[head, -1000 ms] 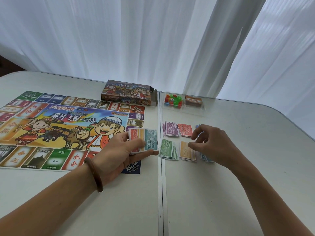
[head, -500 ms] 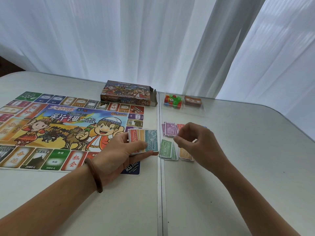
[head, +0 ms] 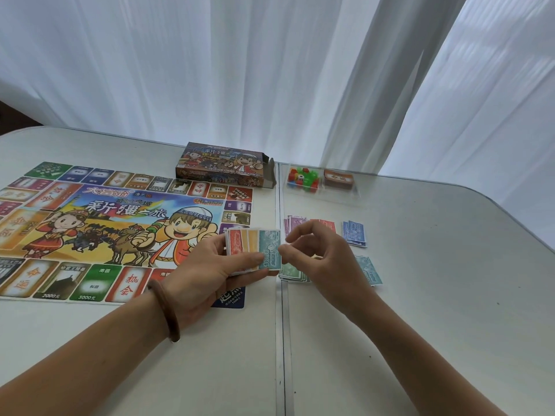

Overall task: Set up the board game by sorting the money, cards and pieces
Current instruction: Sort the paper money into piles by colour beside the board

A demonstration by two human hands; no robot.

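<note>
Stack [head: 243, 244]: my left hand [head: 207, 274] is gripping it fanned, showing colours.
Right hand [head: 324, 259]: I'm curling it at teal note [head: 270, 240]; grip, cannot tell.

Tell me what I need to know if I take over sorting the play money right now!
Left hand grips the unsorted money stack, with the teal note on top.
Right hand has its fingertips at that note's edge; grip unclear.
Done: purple pile, red pile, dark blue pile, teal pile and green pile lie right of the board.
Left: deal out the held stack. Pieces and cards sit in the clear tray.
</note>
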